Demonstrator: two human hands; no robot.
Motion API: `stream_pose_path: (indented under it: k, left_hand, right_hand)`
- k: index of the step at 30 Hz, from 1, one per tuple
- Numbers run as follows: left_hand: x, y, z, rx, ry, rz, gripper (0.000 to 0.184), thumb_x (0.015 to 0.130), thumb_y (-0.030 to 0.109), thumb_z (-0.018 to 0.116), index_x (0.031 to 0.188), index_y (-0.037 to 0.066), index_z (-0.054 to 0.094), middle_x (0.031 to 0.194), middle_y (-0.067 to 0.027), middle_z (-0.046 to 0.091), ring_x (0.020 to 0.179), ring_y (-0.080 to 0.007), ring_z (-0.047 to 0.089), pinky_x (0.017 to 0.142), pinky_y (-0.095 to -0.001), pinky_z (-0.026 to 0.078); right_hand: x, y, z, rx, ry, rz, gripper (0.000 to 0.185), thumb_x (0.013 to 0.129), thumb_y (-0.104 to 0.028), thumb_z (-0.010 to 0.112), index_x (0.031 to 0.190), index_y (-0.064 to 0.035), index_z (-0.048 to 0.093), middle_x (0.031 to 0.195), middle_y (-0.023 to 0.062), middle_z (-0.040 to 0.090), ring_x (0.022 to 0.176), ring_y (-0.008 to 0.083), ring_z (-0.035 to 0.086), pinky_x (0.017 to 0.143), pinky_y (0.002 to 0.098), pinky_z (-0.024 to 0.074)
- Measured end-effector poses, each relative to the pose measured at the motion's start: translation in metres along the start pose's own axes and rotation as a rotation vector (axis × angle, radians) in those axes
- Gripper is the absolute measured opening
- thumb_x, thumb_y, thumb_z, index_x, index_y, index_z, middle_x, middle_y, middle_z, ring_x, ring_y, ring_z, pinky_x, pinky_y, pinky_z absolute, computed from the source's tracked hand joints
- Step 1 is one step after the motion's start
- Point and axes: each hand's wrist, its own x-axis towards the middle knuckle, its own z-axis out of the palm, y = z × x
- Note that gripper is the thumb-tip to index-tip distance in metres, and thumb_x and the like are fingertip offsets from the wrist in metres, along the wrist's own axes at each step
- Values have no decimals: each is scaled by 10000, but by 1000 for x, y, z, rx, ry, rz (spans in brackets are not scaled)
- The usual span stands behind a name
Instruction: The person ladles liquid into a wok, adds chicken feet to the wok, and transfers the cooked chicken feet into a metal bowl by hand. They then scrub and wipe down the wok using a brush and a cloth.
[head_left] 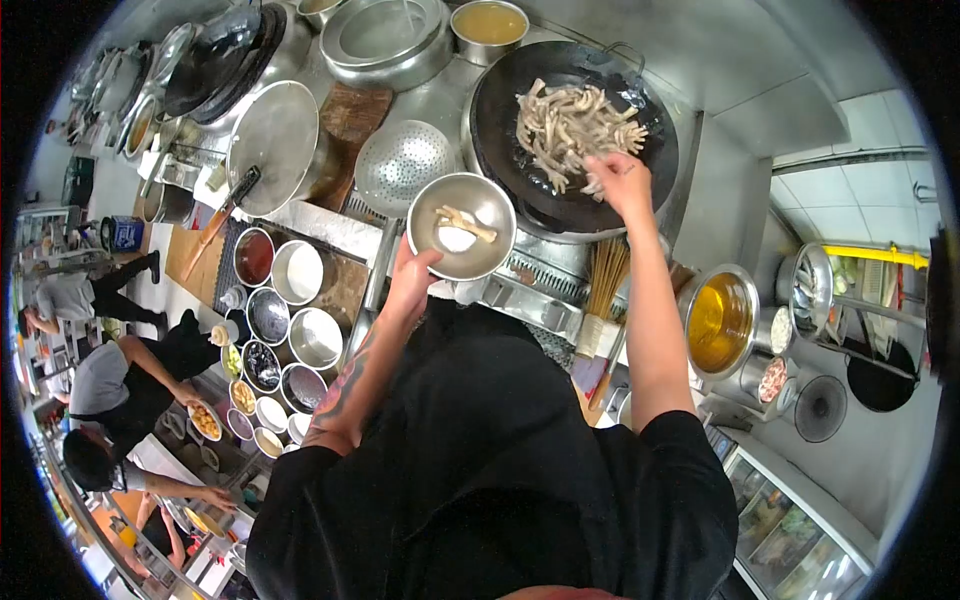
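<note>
My left hand grips the near left rim of a round steel bowl, with the thumb over the edge. A few pale chicken feet lie in the bowl. Over the near right side of a black wok, my right hand has its fingers bent and closed on chicken feet at the edge of a large pile. Part of what those fingers hold is hidden by the hand. The bowl is held in front of the wok, to its left.
A perforated ladle and large strainer lie left of the wok. Several seasoning tubs stand at left. A bowl of yellow oil and bamboo brush are at right. A co-worker holds a dish at far left.
</note>
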Motion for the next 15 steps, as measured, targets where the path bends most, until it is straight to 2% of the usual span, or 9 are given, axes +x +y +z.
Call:
stream_pose_path:
  k: [1, 3, 4, 6, 8, 9, 12, 13, 15]
  left_hand:
    - [1, 1, 2, -6, -17, -1, 624, 842, -14, 529, 1450, 64, 409, 1350, -137, 563, 1210, -277, 595, 938, -438, 556]
    - [2, 2, 9, 21, -6, 1, 598, 850, -57, 498, 1436, 9, 397, 1332, -197, 562, 1153, -319, 642, 883, -428, 617]
    - [4, 1, 9, 25, -12, 0, 598, 850, -57, 498, 1436, 9, 397, 1332, -197, 562, 1153, -319, 642, 883, -428, 617]
    - [8, -6, 4, 57, -24, -50, 616, 832, -32, 523, 1434, 57, 426, 1311, -147, 584, 1163, -271, 624, 911, -421, 572]
    - [5, -6, 3, 39, -19, -54, 621, 830, -32, 521, 1437, 57, 425, 1306, -150, 586, 1141, -270, 633, 886, -413, 580]
    - [5, -6, 4, 20, -18, -55, 627, 827, -31, 519, 1440, 57, 424, 1301, -152, 588, 1119, -268, 642, 862, -404, 588]
    - [-3, -4, 5, 18, -6, -17, 637, 819, -29, 521, 1444, 51, 423, 1289, -156, 594, 1083, -264, 652, 828, -387, 594]
    - [-6, -2, 4, 16, -4, -15, 637, 819, -29, 521, 1444, 51, 423, 1289, -156, 594, 1083, -264, 652, 828, -387, 594]
    - [-10, 1, 2, 22, 0, -11, 638, 813, -30, 526, 1439, 44, 429, 1276, -154, 603, 1069, -262, 658, 810, -379, 596]
  right_hand:
    - [-17, -23, 6, 342, -99, 34, 215, 907, -304, 760, 880, -91, 748, 699, -11, 714, 497, 45, 535, 448, 217, 415]
    - [-41, -57, 22, 573, -351, 20, 271, 910, -336, 766, 892, -67, 753, 719, 17, 720, 478, 43, 525, 416, 211, 389]
    - [-46, -65, 32, 525, -452, -48, 332, 949, -371, 710, 983, -42, 741, 756, 27, 719, 463, 35, 488, 421, 208, 377]
    - [-29, -70, 47, 312, -393, -70, 346, 951, -381, 687, 1013, -45, 739, 805, 78, 745, 548, 147, 622, 500, 321, 490]
    - [4, -47, 71, -386, 83, -183, 322, 953, -371, 652, 1035, -73, 740, 919, 118, 760, 785, 303, 723, 683, 453, 556]
    - [22, -41, 77, -499, -54, -11, 286, 935, -364, 645, 1055, -122, 742, 1010, 135, 745, 1008, 380, 692, 829, 504, 541]
    - [48, -11, 109, -647, -148, -53, 297, 904, -386, 674, 1046, -135, 744, 1026, 127, 743, 993, 363, 701, 825, 480, 549]
    - [53, -6, 112, -597, -151, -23, 240, 832, -283, 718, 993, -107, 741, 1020, 135, 744, 980, 349, 708, 848, 461, 558]
    - [54, -2, 97, -493, -145, -28, 219, 829, -283, 724, 984, -129, 741, 1007, 126, 745, 965, 341, 710, 837, 456, 558]
